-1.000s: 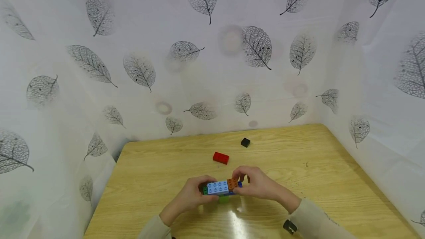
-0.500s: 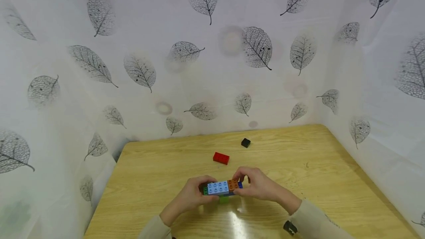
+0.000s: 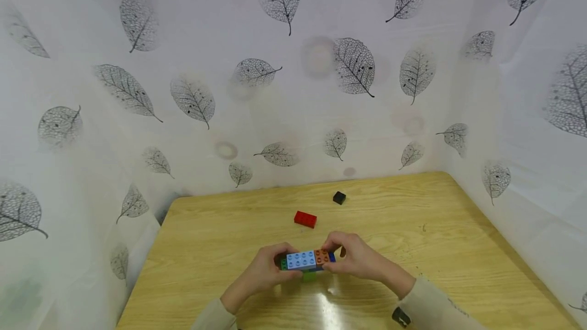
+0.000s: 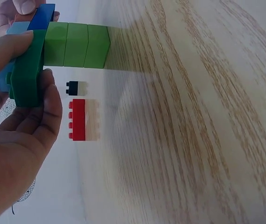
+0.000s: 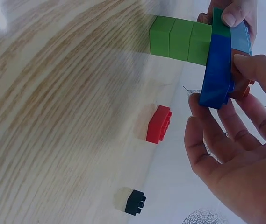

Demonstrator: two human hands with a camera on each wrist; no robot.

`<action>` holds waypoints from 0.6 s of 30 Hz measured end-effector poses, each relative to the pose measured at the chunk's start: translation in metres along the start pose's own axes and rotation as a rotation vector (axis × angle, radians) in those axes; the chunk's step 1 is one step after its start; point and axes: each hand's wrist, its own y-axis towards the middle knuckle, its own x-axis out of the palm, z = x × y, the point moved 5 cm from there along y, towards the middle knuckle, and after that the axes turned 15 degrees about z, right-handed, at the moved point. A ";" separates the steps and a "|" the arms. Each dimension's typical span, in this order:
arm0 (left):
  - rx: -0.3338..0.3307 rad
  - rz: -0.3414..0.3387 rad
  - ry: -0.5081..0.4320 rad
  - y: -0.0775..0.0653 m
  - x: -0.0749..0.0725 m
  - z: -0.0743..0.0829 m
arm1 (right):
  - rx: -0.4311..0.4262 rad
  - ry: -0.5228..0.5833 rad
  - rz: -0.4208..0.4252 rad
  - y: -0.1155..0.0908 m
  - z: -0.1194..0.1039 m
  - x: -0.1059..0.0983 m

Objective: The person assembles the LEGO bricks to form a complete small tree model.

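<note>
A column of light green bricks (image 4: 76, 45) stands upright on the table. Side by side across its top sit a dark green brick (image 4: 29, 74) and a blue brick (image 5: 215, 70). On these lie a light blue brick (image 3: 300, 262) and, against its right end, a shorter orange-brown brick (image 3: 322, 256). My left hand (image 3: 262, 267) grips the left end, its thumb on the dark green brick's near side and fingers behind. My right hand (image 3: 358, 258) pinches the orange-brown brick between thumb and fingers. The fingers partly hide the far side.
Beyond the hands, a red brick (image 3: 305, 219) lies on the wooden table (image 3: 206, 233). Farther back is a small black brick (image 3: 339, 197). A white leaf-print curtain (image 3: 293, 116) hangs around the table's back and sides.
</note>
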 end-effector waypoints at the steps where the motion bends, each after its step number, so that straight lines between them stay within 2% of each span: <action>1: 0.000 0.000 0.000 0.000 0.000 0.000 | -0.001 0.003 -0.001 0.000 0.000 0.000; 10: 0.011 0.004 0.001 0.000 -0.001 0.000 | 0.000 0.035 -0.011 0.003 -0.002 -0.001; 18: 0.015 0.006 0.006 0.000 0.000 -0.001 | 0.016 0.121 -0.017 0.001 0.003 0.002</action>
